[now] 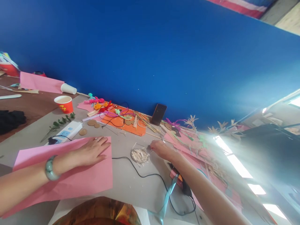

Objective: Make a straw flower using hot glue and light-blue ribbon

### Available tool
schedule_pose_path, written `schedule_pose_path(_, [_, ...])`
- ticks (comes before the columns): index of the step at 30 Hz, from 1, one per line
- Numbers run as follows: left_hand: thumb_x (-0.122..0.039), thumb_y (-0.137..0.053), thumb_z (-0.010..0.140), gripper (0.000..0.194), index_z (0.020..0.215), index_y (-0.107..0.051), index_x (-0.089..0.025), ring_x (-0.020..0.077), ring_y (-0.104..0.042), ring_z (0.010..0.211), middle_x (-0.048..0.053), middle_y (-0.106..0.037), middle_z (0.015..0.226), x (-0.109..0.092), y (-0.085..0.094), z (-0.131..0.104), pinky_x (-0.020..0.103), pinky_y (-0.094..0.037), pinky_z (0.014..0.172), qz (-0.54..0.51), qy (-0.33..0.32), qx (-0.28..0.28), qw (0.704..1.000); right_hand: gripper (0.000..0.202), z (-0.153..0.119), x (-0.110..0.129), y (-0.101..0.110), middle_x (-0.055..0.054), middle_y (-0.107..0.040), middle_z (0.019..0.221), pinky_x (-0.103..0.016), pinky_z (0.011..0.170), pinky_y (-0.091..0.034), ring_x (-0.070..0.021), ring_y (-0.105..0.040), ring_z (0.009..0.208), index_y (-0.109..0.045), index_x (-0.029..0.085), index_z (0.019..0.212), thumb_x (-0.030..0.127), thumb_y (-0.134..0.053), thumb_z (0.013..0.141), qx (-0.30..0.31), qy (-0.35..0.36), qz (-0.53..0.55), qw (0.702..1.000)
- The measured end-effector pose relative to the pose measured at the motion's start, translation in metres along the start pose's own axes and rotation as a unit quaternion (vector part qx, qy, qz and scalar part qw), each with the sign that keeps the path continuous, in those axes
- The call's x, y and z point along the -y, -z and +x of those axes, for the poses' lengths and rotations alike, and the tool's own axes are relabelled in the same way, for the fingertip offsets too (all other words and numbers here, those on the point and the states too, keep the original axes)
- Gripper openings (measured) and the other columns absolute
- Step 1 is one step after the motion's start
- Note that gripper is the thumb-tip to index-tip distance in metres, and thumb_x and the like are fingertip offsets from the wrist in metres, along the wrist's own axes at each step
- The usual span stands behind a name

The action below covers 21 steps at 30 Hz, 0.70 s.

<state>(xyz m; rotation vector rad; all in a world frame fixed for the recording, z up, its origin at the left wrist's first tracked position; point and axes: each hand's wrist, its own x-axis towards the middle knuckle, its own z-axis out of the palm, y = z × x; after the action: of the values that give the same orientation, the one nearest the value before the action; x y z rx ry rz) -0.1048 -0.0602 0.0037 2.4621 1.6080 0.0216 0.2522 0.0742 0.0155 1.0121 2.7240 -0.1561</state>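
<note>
I had the left hand point(95, 151) palm down on a large pink sheet of paper point(93, 178), its fingers slightly spread and pinching nothing, a mottled green bangle point(51, 168) round the wrist. The sheet lay on the grey tabletop point(127, 184), on the left side of my view. My right hand point(151, 147) reached to the right edge of a small round dish point(132, 158) holding pale, thin slivers point(140, 155). Its fingers were drawn together there, but I could not tell whether they pinched a sliver.

A black cable point(150, 175) ran across the tabletop, past the near side of the dish, and a shiny light-blue ribbon point(167, 200) lay near the right forearm. Beyond the sheet I saw a white power strip point(73, 128) with a black plug point(52, 140) in it, leafy green sprigs point(56, 124) and a red paper cup point(65, 105) with a pale rim. Farther back, a black phone point(158, 114) leaned against the blue wall point(140, 56), to the right of an orange sheet point(128, 127) strewn with colourful craft pieces.
</note>
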Motion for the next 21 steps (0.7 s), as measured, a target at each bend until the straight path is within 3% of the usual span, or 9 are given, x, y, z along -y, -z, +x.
schedule_pose_path(9, [-0.034,-0.046,0.088,0.044,0.129,-0.053,-0.02,0.0311,-0.043,0.124,0.015,-0.044,0.138,-0.0031,0.0057,0.0068,0.045,-0.038,0.097,-0.013,-0.007,0.007,1.0,0.025,-0.0079,0.005,0.0049,-0.008,-0.066,0.091,-0.025,0.074,-0.041,-0.0172,-0.06,0.083,-0.068,0.015,0.09,0.005,-0.046,0.087,-0.009,-0.003,0.007,1.0])
schedule_pose_path(21, [-0.034,-0.046,0.09,0.044,0.132,-0.049,-0.021,0.0309,-0.042,0.125,0.015,-0.042,0.141,-0.0074,0.0059,0.0035,0.046,-0.037,0.098,0.018,0.004,0.009,1.0,0.028,-0.0047,0.0045,0.0056,-0.008,-0.064,0.084,-0.026,0.074,-0.042,-0.0187,-0.061,0.081,-0.068,0.017,0.079,0.004,-0.044,0.087,0.012,0.053,-0.024,0.998])
